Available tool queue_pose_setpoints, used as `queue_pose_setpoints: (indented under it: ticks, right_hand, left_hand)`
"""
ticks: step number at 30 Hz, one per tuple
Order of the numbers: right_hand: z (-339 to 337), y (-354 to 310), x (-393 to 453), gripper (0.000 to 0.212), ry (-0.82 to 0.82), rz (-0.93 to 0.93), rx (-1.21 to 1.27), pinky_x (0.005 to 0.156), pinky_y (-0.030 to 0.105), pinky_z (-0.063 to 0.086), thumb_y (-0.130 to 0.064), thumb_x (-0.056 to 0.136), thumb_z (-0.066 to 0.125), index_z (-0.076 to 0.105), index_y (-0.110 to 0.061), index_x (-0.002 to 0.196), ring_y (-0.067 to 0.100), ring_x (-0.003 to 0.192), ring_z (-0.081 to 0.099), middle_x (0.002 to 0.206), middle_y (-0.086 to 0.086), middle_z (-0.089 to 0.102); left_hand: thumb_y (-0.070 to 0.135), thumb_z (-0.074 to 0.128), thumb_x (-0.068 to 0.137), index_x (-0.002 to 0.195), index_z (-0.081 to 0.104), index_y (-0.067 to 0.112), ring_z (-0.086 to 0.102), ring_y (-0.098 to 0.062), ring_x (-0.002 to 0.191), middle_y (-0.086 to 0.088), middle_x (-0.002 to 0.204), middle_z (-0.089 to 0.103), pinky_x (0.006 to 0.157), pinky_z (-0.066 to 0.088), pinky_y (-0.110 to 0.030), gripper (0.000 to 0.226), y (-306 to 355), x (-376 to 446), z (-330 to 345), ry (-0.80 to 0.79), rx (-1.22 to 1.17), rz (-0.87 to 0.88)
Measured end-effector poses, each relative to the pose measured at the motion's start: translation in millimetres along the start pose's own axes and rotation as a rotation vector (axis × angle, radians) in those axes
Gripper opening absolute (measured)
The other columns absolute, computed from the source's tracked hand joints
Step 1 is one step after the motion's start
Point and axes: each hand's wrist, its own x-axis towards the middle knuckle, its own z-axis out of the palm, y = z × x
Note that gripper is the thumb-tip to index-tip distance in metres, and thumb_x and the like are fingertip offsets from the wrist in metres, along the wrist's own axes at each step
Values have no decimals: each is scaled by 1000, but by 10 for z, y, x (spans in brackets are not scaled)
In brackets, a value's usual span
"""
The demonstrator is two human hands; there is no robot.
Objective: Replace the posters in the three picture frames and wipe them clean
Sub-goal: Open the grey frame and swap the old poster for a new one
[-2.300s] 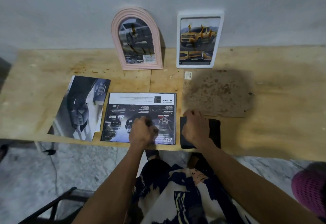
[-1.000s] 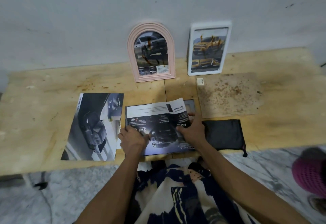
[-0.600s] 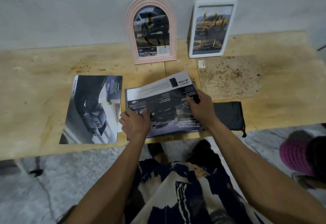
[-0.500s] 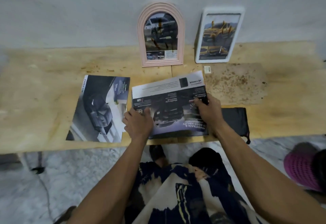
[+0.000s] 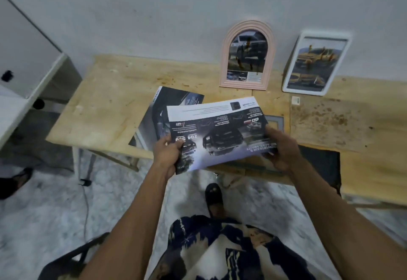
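Lifting the poster [image 5: 217, 130] clear of the worktop [image 5: 105, 103], left hand [image 5: 168, 154] and right hand [image 5: 280, 147] pinching its near corners, long axis crosswise, frames beyond.

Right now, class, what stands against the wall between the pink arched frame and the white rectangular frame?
Nothing: in the head view only bare wall shows between the pink arched frame and the white rectangular frame.
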Motion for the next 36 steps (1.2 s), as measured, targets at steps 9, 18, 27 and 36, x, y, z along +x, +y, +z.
queue_pose_setpoints:
  ticks: [9, 18, 27, 36]
  right_hand:
    - [532, 905, -614, 27, -58, 49, -74, 61, 37, 57, -20, 90, 69, 62, -9, 113, 30, 80, 69, 104, 14, 70]
    - [1322, 850, -354, 40, -8, -60, -235, 64, 42, 60, 8, 88, 60, 53, -6, 125, 37, 89, 65, 109, 16, 65]
    - [2836, 814, 211, 26, -109, -53, -610, 66, 55, 59, 6, 80, 61, 65, -2, 104, 40, 77, 66, 92, 19, 69]
    - [4221, 1097, 579, 15, 52, -132, -653, 70, 38, 59, -9, 78, 68, 64, -4, 92, 22, 75, 64, 89, 8, 69]
  left_hand:
    - [-7, 57, 93, 116, 61, -6, 72, -32, 90, -21, 108, 72, 83, 58, -50, 23, -634, -289, -404, 48, -276, -102]
    - [-3, 72, 80, 122, 59, 1, 72, -28, 79, -17, 105, 75, 57, 54, -35, 44, -410, 68, -845, -34, -313, -132]
    - [8, 85, 72, 102, 72, 10, 67, -19, 72, -9, 100, 73, 63, 56, -30, 33, 750, 1448, -2234, 79, 200, -11]
    - [7, 83, 76, 112, 69, 6, 69, -31, 89, -12, 102, 69, 82, 59, -45, 39, 1347, 2628, -2857, -28, 571, 87]
